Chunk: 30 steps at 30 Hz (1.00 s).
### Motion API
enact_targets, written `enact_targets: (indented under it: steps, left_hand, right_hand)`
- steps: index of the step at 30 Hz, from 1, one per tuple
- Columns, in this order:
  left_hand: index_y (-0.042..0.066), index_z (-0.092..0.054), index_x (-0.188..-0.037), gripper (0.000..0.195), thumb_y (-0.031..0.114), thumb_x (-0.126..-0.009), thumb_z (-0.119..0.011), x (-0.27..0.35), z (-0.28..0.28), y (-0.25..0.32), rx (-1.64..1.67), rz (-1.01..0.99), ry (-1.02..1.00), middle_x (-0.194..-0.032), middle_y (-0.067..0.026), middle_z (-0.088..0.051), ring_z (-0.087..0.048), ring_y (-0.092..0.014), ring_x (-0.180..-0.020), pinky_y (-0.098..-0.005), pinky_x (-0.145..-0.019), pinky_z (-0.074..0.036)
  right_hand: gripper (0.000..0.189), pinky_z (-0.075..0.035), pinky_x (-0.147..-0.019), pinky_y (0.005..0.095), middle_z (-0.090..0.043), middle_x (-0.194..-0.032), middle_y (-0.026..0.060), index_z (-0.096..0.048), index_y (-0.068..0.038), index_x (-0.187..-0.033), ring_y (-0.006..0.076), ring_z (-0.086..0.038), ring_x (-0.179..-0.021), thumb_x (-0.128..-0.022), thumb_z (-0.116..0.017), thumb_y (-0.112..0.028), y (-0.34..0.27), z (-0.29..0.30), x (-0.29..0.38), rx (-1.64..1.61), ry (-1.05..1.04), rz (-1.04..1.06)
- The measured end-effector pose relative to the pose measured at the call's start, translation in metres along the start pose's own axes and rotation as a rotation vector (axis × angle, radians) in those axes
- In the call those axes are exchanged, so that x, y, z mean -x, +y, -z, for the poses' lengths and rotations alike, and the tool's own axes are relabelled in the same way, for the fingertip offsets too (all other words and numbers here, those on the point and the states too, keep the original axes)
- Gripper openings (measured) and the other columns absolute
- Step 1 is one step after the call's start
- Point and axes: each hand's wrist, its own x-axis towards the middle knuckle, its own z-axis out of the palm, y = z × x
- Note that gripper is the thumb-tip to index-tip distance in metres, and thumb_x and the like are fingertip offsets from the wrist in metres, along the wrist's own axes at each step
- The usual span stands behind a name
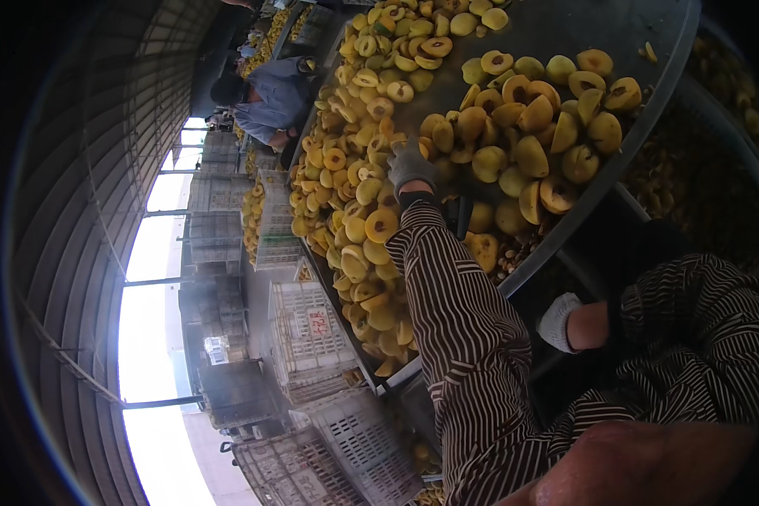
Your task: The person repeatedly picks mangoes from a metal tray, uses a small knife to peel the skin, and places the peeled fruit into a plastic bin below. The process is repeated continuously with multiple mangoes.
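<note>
My left hand (pixel 411 166), in a grey glove, reaches over a metal table and touches a large heap of halved yellow peaches (pixel 360 183). Its fingertips are among the fruit, so I cannot make out whether they grip a piece. My right hand (pixel 560 322), in a white knitted glove, is low beside the table's near edge; its fingers are turned out of sight. Between the hands lies a second pile of peach halves (pixel 531 158), many with brown pit hollows. A dark upright object (pixel 459 216) stands near my left wrist, partly hidden. Small loose pits (pixel 509 258) lie close to the rim.
The raised metal table rim (pixel 632 148) curves past my right side. White plastic crates (pixel 310 322) stand beyond the table, one bearing red writing, with more crates (pixel 360 436) lower down. Another person (pixel 272 98) in blue works across the table. Dim containers of fruit scraps (pixel 664 158) sit below.
</note>
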Motion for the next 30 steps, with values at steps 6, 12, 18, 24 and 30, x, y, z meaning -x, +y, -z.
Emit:
enact_targets:
  steps: [6, 12, 18, 24, 30]
  left_hand:
    - [0.01, -0.053, -0.133, 0.049, 0.025, -0.089, -0.066, 0.031, 0.011, 0.001, 0.348, -0.109, 0.06, -0.129, -0.0269, -0.055, -0.053, -0.05, -0.119, -0.0524, -0.098, -0.049]
    - [0.002, -0.06, -0.117, 0.033, 0.02, -0.089, -0.061, 0.119, 0.01, -0.014, 0.671, -0.131, 0.34, -0.11, -0.0251, -0.064, -0.061, -0.044, -0.103, -0.0502, -0.088, -0.05]
    - [0.0, -0.056, -0.122, 0.043, 0.026, -0.089, -0.064, 0.121, 0.046, 0.0, 0.658, -0.06, 0.23, -0.118, -0.0281, -0.062, -0.06, -0.044, -0.11, -0.0493, -0.091, -0.05]
    - [0.002, -0.056, -0.125, 0.059, 0.037, -0.081, -0.074, 0.099, 0.028, 0.048, 0.32, 0.088, -0.218, -0.127, -0.0265, -0.061, -0.061, -0.04, -0.118, -0.0456, -0.096, -0.052]
    - [-0.001, -0.045, -0.138, 0.073, 0.03, -0.08, -0.078, 0.1, 0.014, 0.032, 0.515, 0.111, -0.065, -0.136, -0.0274, -0.053, -0.058, -0.043, -0.121, -0.0469, -0.1, -0.05]
  right_hand:
    - [0.051, -0.057, -0.075, 0.0495, -0.073, -0.121, 0.0075, -0.067, -0.015, -0.131, 0.0319, -0.071, -0.106, -0.081, -0.077, -0.017, 0.015, 0.03, 0.02, -0.032, -0.006, -0.06]
    - [0.046, -0.058, -0.076, 0.0442, -0.073, -0.117, 0.0059, -0.062, -0.014, -0.134, 0.0282, -0.072, -0.102, -0.089, -0.07, -0.021, 0.048, 0.05, 0.062, -0.241, 0.347, -0.054]
    - [0.043, -0.058, -0.078, 0.0457, -0.074, -0.117, 0.0048, -0.066, -0.015, -0.129, 0.0302, -0.072, -0.106, -0.086, -0.074, -0.019, 0.019, 0.046, 0.054, -0.123, 0.196, -0.123]
    - [0.038, -0.058, -0.079, 0.0467, -0.074, -0.116, 0.0021, -0.072, -0.02, -0.123, 0.0295, -0.071, -0.109, -0.085, -0.076, -0.019, 0.028, 0.045, 0.032, -0.013, 0.019, -0.224]
    - [0.037, -0.057, -0.083, 0.0478, -0.073, -0.121, 0.0026, -0.073, -0.022, -0.123, 0.0294, -0.07, -0.109, -0.085, -0.074, -0.02, 0.042, 0.05, 0.041, -0.135, 0.176, -0.203]
